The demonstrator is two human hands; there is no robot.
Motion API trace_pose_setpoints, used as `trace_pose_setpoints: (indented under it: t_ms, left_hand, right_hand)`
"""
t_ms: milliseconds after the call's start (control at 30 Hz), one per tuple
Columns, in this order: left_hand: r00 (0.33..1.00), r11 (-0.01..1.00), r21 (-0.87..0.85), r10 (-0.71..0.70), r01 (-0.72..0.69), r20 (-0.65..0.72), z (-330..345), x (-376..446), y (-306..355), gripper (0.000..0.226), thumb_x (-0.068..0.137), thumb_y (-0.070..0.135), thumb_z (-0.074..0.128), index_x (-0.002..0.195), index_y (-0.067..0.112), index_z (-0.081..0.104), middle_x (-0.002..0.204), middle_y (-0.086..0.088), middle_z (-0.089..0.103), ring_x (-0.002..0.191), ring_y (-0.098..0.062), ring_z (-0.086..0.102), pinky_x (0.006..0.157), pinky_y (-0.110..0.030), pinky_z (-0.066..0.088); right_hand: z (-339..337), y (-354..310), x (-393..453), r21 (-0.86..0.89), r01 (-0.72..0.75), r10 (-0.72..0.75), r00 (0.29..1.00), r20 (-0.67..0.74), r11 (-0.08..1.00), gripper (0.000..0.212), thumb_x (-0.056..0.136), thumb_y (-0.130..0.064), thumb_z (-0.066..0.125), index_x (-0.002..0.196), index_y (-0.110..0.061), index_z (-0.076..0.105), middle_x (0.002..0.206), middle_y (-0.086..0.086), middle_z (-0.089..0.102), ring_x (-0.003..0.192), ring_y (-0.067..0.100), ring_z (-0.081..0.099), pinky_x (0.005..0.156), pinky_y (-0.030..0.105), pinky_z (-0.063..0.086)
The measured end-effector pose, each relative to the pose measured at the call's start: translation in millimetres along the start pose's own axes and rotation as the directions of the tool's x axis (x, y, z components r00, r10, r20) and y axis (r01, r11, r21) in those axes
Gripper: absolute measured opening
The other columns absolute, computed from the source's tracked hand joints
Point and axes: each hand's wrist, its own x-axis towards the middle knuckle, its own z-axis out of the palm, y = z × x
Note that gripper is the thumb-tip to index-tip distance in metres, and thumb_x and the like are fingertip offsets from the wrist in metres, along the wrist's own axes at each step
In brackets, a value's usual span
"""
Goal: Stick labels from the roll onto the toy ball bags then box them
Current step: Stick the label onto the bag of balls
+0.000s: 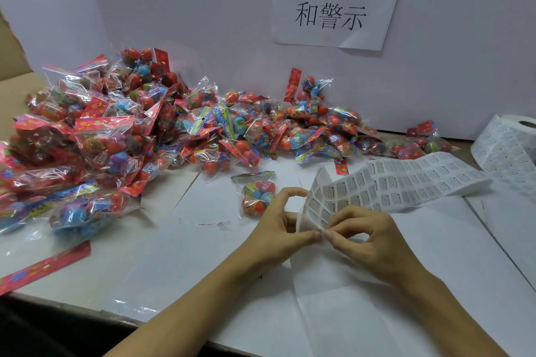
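Where both hands, left [277,230] and right [374,240], pinch the label strip [406,182]: label print illegible, roll [510,142] cut off at right.

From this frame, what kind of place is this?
Likely a factory packing or inspection bench: a heap of toy ball bags, a label roll feeding a label strip, and a posted paper sign on the partition.

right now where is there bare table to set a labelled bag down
Bare patch: near the front edge of the table, between the big bag pile on the left and the left hand. Another lies right of the right hand, below the label strip. The back along the wall is crowded with bags.
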Motion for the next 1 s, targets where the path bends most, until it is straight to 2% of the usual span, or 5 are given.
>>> trace_pose_setpoints:
  t_ms: [300, 467, 667, 767, 1000]
  left_hand:
    - [0.998, 0.999, 0.023, 0.04, -0.039, -0.044, 1.5, 0.7, -2.3, 0.081, 0.078, 0.001, 0.075, 0.135, 0.047, 0.038, 0.128, -0.01, 0.066, 0.095, -0.03, 0.077, 0.081, -0.045, 0.063]
    - [0.996, 0.984, 0.174, 0.047, -0.033, -0.078, -0.6, -3.2, 1.1, 0.087, 0.075, 0.017, 0.088, 0.136, 0.049, 0.036, 0.125, 0.0, 0.051, 0.098, -0.017, 0.072, 0.08, -0.033, 0.063]
    - [0.984, 0.898, 0.416, 0.174, -0.142, -0.039, 7.0, -8.5, 9.6, 0.029, 0.083, 0.051, 0.078, 0.096, 0.026, 0.08, 0.105, 0.001, 0.048, 0.078, -0.001, 0.049, 0.07, -0.014, 0.038]
    - [0.984, 0.941, 0.301, 0.176, -0.157, -0.037, 5.4, -8.0, 16.6, 0.021, 0.09, 0.043, 0.068, 0.09, 0.024, 0.077, 0.093, 0.003, 0.056, 0.076, -0.008, 0.054, 0.072, -0.032, 0.045]
    - [0.983, 0.963, 0.207, 0.184, -0.174, -0.027, 5.6, -8.1, 16.9, 0.023, 0.1, 0.025, 0.065, 0.091, 0.006, 0.074, 0.089, -0.005, 0.065, 0.07, -0.014, 0.063, 0.066, -0.024, 0.046]
  right_hand:
    - [-0.2, 6.4, 2.7, 0.145, -0.122, 0.15, 0.967, -0.206, 0.982, 0.026, 0.081, 0.009, 0.075, 0.064, -0.01, 0.074, 0.076, -0.005, 0.071, 0.071, 0.008, 0.066, 0.055, 0.025, 0.055]
    - [-12.1, 6.7, 9.0, 0.648, -0.075, 0.492, 0.719, -0.492, 0.758, 0.023, 0.09, 0.003, 0.063, 0.075, -0.009, 0.075, 0.082, 0.011, 0.069, 0.077, 0.02, 0.062, 0.053, 0.024, 0.054]
    - [4.0, -2.4, 0.3, 0.082, 0.042, 0.012, 0.825, -0.565, 0.996, 0.018, 0.088, -0.007, 0.066, 0.072, -0.015, 0.069, 0.081, -0.01, 0.068, 0.08, 0.006, 0.065, 0.069, 0.015, 0.05]
    - [15.2, -4.5, 0.5, -0.158, 0.128, -0.188, 0.865, -0.465, 0.979, 0.01, 0.084, -0.009, 0.07, 0.075, -0.006, 0.073, 0.083, 0.002, 0.067, 0.079, 0.013, 0.065, 0.067, 0.019, 0.049]
    - [20.9, -3.3, -2.2, -0.167, 0.217, -0.259, 0.92, -0.294, 0.962, 0.013, 0.079, -0.015, 0.08, 0.089, -0.008, 0.077, 0.095, 0.002, 0.068, 0.092, 0.017, 0.068, 0.074, 0.026, 0.053]
